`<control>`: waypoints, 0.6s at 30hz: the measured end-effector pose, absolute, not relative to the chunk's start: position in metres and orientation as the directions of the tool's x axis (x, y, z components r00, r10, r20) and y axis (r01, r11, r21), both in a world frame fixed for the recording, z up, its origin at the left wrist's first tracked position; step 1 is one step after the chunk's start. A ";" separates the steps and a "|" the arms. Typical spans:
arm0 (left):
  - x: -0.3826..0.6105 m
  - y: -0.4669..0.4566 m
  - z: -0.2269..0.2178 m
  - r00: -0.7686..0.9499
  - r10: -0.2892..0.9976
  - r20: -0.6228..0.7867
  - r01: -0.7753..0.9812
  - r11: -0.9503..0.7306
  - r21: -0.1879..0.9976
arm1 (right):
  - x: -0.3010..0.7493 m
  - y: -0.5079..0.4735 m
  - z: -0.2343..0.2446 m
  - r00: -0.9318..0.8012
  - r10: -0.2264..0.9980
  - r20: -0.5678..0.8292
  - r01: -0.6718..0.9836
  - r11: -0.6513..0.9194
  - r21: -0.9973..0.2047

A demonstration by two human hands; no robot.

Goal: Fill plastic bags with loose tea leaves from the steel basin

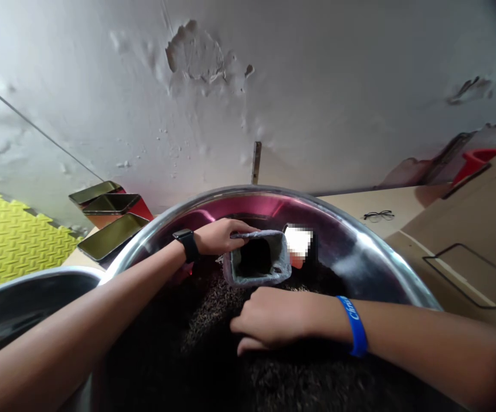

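My left hand (218, 236) is closed on the left rim of a small rectangular container (282, 257) with a pale lining; its inside looks dark. A large shiny metal basin (385, 257) surrounds it, filled with dark, loose, dried bits (213, 309) that look like tea leaves. Just in front of the container, my right hand (271, 317) hangs low over the dark bits. Its fingers are curled, and whatever lies in them is hidden. Beside the container's right wall stands an object with a blurred white face and orange base (298, 245).
Several open rectangular tins (112, 236) stand left of the basin. A second basin (37, 274) is at the lower left, near a yellow foam mat (16, 240). Eyeglasses (379, 216) lie on the right, by a cardboard box (488, 229). A peeling wall (316, 103) rises behind.
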State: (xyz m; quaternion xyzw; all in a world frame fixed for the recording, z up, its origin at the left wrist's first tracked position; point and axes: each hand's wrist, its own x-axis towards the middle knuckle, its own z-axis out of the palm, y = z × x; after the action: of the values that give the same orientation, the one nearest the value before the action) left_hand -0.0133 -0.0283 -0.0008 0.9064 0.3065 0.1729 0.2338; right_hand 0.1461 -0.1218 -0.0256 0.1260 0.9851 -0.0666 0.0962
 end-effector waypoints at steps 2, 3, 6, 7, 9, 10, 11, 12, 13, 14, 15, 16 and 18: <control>-0.013 -0.028 -0.001 0.761 0.623 0.181 0.457 -0.713 0.532 | 0.147 -0.118 -0.017 -0.951 0.291 -0.106 0.302 0.948 -0.103; -0.013 -0.028 -0.002 0.764 0.619 0.183 0.452 -0.715 0.534 | 0.148 -0.114 -0.013 -0.939 0.341 -0.049 0.345 0.932 -0.114; -0.013 -0.028 -0.002 0.775 0.607 0.178 0.444 -0.722 0.530 | 0.154 -0.096 -0.007 -0.845 0.521 0.118 0.506 0.852 -0.137; -0.013 -0.028 -0.002 0.782 0.598 0.177 0.439 -0.729 0.525 | 0.157 -0.089 -0.007 -0.803 0.573 0.161 0.560 0.819 -0.125; -0.013 -0.027 -0.003 0.789 0.583 0.195 0.426 -0.747 0.511 | 0.162 -0.077 -0.010 -0.738 0.642 0.208 0.642 0.763 -0.074; -0.013 -0.026 -0.004 0.785 0.583 0.208 0.425 -0.752 0.504 | 0.164 -0.072 -0.013 -0.721 0.660 0.208 0.669 0.743 -0.039; -0.013 -0.026 -0.005 0.778 0.590 0.217 0.431 -0.752 0.498 | 0.166 -0.070 -0.015 -0.716 0.670 0.198 0.682 0.731 -0.005; -0.014 -0.025 -0.005 0.768 0.601 0.223 0.442 -0.748 0.494 | 0.166 -0.070 -0.017 -0.716 0.672 0.189 0.687 0.726 0.021; -0.014 -0.024 -0.006 0.759 0.612 0.225 0.452 -0.742 0.494 | 0.165 -0.072 -0.018 -0.720 0.667 0.189 0.685 0.728 0.038; -0.015 -0.023 -0.007 0.754 0.619 0.221 0.459 -0.736 0.497 | 0.163 -0.075 -0.018 -0.732 0.652 0.198 0.671 0.740 0.041; -0.015 -0.023 -0.007 0.753 0.623 0.213 0.464 -0.731 0.501 | 0.160 -0.080 -0.016 -0.748 0.628 0.215 0.647 0.762 0.027; -0.015 -0.023 -0.007 0.752 0.626 0.207 0.468 -0.727 0.503 | 0.158 -0.086 -0.013 -0.770 0.594 0.232 0.609 0.793 -0.008; -0.016 -0.024 -0.007 0.749 0.632 0.196 0.478 -0.722 0.501 | 0.153 -0.099 -0.006 -0.831 0.508 0.225 0.492 0.861 -0.127</control>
State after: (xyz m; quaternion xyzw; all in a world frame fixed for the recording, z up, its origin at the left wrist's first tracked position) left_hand -0.0157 -0.0237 -0.0068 0.9103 0.3050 0.1797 0.2147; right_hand 0.1525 -0.0992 -0.0060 0.2616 0.9563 -0.0319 -0.1265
